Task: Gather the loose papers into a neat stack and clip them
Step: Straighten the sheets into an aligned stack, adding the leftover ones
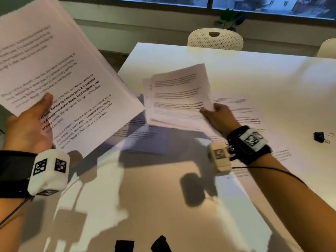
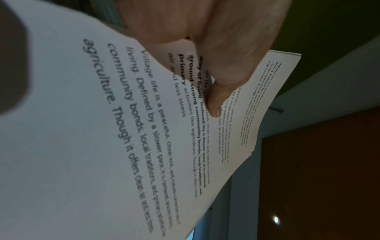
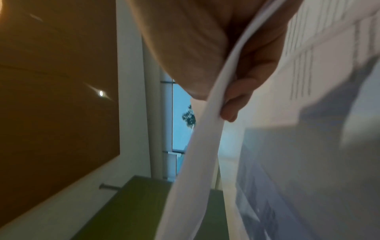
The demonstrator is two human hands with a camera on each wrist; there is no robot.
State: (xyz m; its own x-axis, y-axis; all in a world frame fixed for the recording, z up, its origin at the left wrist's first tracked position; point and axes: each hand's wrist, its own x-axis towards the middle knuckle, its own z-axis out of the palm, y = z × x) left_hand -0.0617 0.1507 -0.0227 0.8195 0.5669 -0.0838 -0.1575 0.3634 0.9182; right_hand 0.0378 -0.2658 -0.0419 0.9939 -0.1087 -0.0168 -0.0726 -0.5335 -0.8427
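Observation:
My left hand (image 1: 34, 117) holds a large bundle of printed sheets (image 1: 54, 70) raised at the left, thumb on top; the left wrist view shows the thumb (image 2: 218, 97) pressing on those pages (image 2: 102, 129). My right hand (image 1: 216, 115) pinches a smaller bundle of printed sheets (image 1: 178, 95) by its lower right corner, lifted above the white table (image 1: 181, 197). The right wrist view shows fingers (image 3: 232, 112) curled round the bent paper edge (image 3: 197, 154). More loose printed sheets (image 1: 236, 110) lie flat on the table under and beyond that bundle. A black binder clip (image 1: 322, 136) lies at the far right.
A white perforated chair (image 1: 215, 38) stands at the table's far side, another chair back (image 1: 327, 48) at the right edge. A potted plant (image 1: 230, 19) sits by the window. Two dark objects (image 1: 141, 245) show at the near table edge.

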